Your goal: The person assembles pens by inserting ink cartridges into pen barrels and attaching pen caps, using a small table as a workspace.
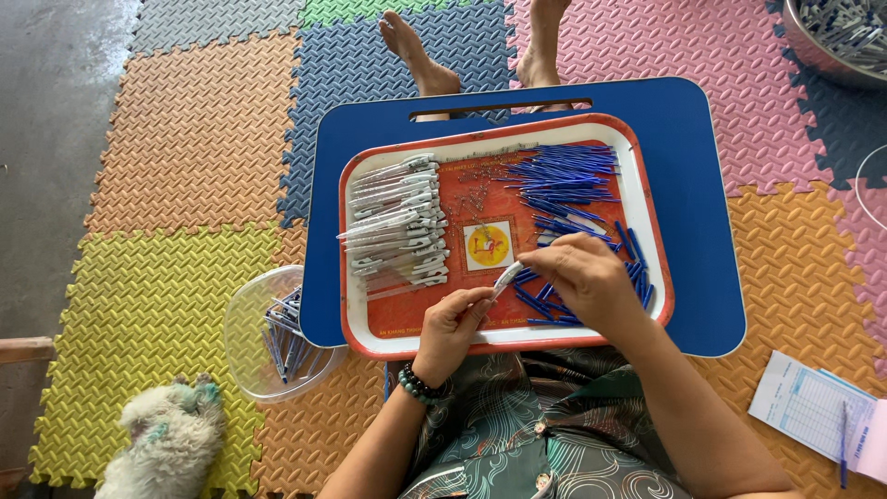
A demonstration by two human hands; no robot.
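My left hand (453,325) and my right hand (584,277) meet over the near edge of a red tray (637,176) with a white rim. Both pinch one small white pen barrel (506,277) between their fingertips. Blue pen refills (564,185) lie in a pile on the right side of the tray, under and beyond my right hand. White pen barrels (399,226) lie in a stack on the tray's left side. Tiny metal springs (476,196) are scattered in the tray's middle.
The tray rests on a blue lap table (702,222) over coloured foam floor mats. A clear plastic bowl (242,333) with several pens sits at the left. A metal bowl (832,37) stands far right, a paper pad (813,411) with a pen near right, a small white dog (166,444) near left.
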